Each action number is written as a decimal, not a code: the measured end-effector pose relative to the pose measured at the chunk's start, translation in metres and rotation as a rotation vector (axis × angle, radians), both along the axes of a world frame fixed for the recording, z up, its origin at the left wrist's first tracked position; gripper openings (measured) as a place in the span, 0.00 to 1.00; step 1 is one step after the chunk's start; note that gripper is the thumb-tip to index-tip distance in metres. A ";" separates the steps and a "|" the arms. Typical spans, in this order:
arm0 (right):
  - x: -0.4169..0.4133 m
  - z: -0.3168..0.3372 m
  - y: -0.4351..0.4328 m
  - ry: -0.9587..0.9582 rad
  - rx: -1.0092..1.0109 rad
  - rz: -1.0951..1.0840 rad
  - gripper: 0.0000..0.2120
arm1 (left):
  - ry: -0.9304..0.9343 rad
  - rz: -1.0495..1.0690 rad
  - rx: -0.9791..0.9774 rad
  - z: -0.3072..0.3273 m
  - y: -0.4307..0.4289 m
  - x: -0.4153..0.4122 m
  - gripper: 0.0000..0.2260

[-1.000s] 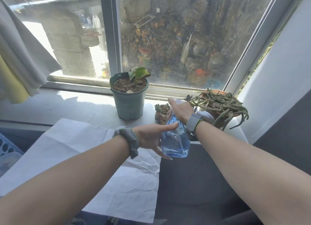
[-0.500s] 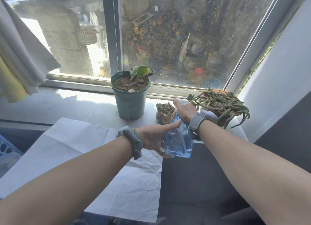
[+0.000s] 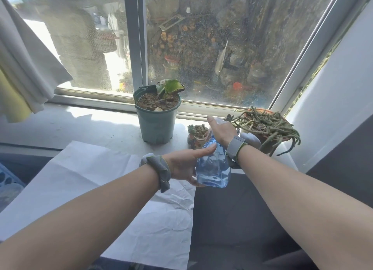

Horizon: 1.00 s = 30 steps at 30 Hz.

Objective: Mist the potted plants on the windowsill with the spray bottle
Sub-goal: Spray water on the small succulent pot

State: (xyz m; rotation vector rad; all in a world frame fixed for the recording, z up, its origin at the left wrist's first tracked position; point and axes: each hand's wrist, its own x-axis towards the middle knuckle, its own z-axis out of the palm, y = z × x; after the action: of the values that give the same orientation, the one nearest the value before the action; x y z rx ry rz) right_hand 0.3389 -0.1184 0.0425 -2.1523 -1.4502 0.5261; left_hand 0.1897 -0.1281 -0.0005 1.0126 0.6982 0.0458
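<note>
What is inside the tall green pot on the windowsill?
The green pot holds brown soil, a small leafy plant and a pale pebble-like bit. Anything below the soil surface is covered.

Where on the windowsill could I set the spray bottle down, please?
Bare sill lies left of the green pot, up to the curtain; the white paper before it is free. Crowded at the right: small pot, trailing plant, left hand and right hand holding the spray bottle.
</note>
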 end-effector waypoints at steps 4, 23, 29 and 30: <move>-0.003 -0.001 0.002 -0.037 -0.018 0.038 0.30 | -0.053 -0.016 -0.058 -0.003 0.002 -0.003 0.28; 0.020 0.029 -0.026 -0.043 0.067 0.170 0.30 | -0.120 -0.269 -0.028 0.031 -0.011 0.015 0.33; 0.027 0.043 -0.035 -0.071 0.073 0.180 0.30 | -0.155 -0.309 -0.014 0.044 -0.020 0.025 0.27; 0.029 0.044 -0.037 -0.053 0.096 0.173 0.29 | -0.153 -0.310 -0.008 0.046 -0.021 0.026 0.28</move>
State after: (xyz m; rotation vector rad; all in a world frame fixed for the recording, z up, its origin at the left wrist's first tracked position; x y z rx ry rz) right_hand 0.3681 -0.1552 0.0867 -1.9918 -1.6657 0.4533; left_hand 0.2161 -0.1489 0.0453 1.0880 0.3965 -0.1474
